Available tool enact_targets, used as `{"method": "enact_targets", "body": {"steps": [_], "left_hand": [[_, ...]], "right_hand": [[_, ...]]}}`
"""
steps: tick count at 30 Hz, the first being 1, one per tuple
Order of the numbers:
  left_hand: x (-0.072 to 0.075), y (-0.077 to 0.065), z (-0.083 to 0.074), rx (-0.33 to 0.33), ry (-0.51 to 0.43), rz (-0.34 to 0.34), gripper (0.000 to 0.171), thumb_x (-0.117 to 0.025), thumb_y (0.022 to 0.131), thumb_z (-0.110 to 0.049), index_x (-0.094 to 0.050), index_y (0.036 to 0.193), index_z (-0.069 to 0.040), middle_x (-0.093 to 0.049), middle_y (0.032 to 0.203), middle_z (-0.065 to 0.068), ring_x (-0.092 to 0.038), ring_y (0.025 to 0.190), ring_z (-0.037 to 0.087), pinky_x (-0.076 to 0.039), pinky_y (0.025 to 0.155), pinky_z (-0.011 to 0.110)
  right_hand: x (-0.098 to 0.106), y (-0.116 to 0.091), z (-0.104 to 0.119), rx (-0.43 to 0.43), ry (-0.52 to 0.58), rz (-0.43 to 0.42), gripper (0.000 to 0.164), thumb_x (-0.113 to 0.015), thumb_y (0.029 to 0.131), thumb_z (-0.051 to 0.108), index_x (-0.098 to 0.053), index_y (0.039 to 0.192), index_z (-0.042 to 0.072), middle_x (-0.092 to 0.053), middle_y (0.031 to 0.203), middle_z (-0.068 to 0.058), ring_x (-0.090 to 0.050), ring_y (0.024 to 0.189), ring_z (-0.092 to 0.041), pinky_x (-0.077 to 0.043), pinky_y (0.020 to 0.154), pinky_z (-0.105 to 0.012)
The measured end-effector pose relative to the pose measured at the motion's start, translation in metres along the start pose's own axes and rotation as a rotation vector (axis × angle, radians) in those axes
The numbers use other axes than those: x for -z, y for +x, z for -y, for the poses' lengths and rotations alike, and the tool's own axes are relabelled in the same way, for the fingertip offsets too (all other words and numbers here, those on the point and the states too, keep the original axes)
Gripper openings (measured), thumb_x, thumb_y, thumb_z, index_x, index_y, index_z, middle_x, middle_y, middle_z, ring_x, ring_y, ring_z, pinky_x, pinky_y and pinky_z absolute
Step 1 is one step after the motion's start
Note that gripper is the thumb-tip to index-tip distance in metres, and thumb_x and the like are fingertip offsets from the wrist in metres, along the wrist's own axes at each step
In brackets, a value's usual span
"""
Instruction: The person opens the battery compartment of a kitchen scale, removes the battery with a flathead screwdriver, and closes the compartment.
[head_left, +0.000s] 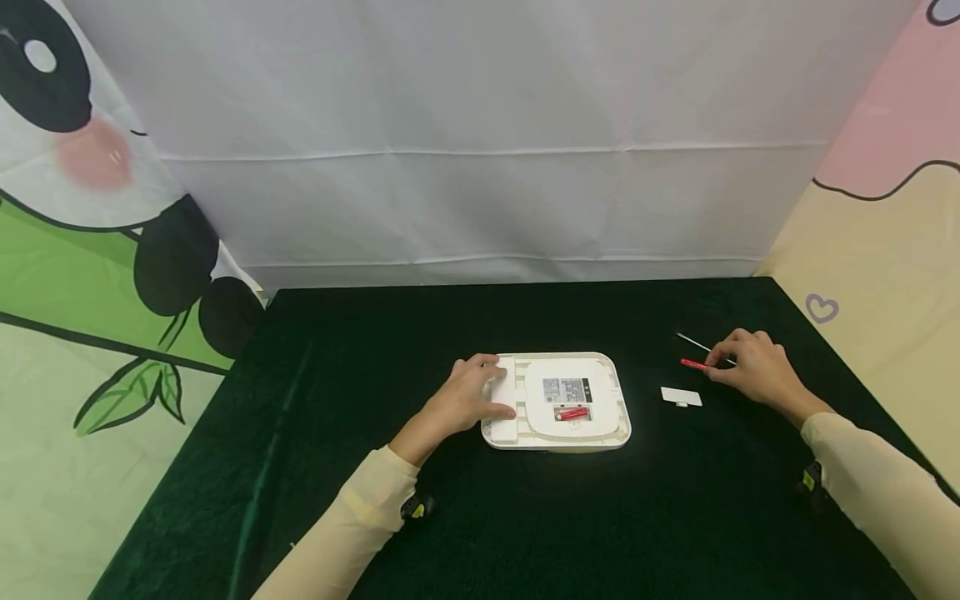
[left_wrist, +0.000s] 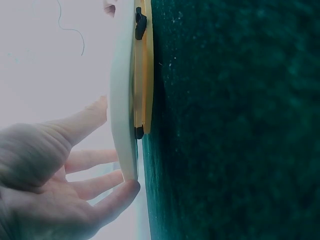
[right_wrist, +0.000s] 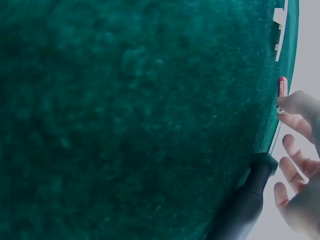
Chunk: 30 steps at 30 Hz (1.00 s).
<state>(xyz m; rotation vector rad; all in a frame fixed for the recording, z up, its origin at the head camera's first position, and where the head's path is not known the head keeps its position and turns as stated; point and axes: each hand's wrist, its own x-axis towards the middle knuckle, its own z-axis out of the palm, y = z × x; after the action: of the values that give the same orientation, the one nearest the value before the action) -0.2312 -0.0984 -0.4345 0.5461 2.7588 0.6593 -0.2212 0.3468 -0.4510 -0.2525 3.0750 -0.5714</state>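
Note:
A white, flat, rounded device [head_left: 573,375] lies on the table with its label and battery compartment facing up. My left hand [head_left: 468,392] holds its left end, the thumb on top and other fingertips along the edge. One red battery [head_left: 573,413] sits in the compartment. In my right hand [head_left: 756,367], thumb and index finger pinch a second red battery [head_left: 692,363] just over the cloth. Beneath that hand lies a screwdriver, its thin shaft [head_left: 692,341] pointing away to the left and its black handle [right_wrist: 245,200] showing in the right wrist view.
A small white battery cover [head_left: 681,397] with a tab lies between the device and my right hand. Dark green cloth [head_left: 360,350] covers the table. A pale curtain [head_left: 480,167] hangs along the back edge, with printed cloths on both sides.

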Motion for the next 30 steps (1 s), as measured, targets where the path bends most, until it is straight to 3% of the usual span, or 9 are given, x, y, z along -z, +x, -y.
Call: {"method": "enact_targets", "body": {"steps": [19, 26, 30], "left_hand": [[0.002, 0.0, -0.001, 0.0, 0.007, 0.012, 0.065, -0.079, 0.081, -0.041, -0.058, 0.136, -0.013, -0.038, 0.153, 0.006, -0.039, 0.127, 0.027, -0.042, 0.1, 0.043], [0.002, -0.001, 0.0, 0.002, 0.009, 0.016, 0.065, -0.079, 0.081, -0.041, -0.058, 0.136, -0.013, -0.038, 0.154, 0.006, -0.038, 0.129, 0.028, -0.041, 0.102, 0.043], [0.002, -0.001, 0.0, 0.0, 0.013, 0.016, 0.065, -0.079, 0.081, -0.041, -0.058, 0.136, -0.014, -0.038, 0.154, 0.006, -0.038, 0.13, 0.028, -0.041, 0.102, 0.044]], "right_hand": [[0.001, 0.002, 0.003, 0.034, -0.055, -0.024, 0.021, -0.071, 0.088, 0.027, -0.074, 0.102, 0.011, -0.057, 0.111, -0.019, -0.042, 0.102, -0.038, -0.034, 0.08, -0.057], [0.001, 0.015, 0.035, 0.059, -0.064, -0.038, 0.02, -0.071, 0.088, 0.026, -0.074, 0.101, 0.011, -0.058, 0.112, -0.019, -0.043, 0.103, -0.038, -0.034, 0.085, -0.059], [-0.005, 0.023, 0.063, 0.098, -0.078, -0.031, 0.017, -0.072, 0.087, 0.025, -0.075, 0.098, 0.013, -0.061, 0.107, -0.013, -0.045, 0.099, -0.034, -0.035, 0.083, -0.054]]}}
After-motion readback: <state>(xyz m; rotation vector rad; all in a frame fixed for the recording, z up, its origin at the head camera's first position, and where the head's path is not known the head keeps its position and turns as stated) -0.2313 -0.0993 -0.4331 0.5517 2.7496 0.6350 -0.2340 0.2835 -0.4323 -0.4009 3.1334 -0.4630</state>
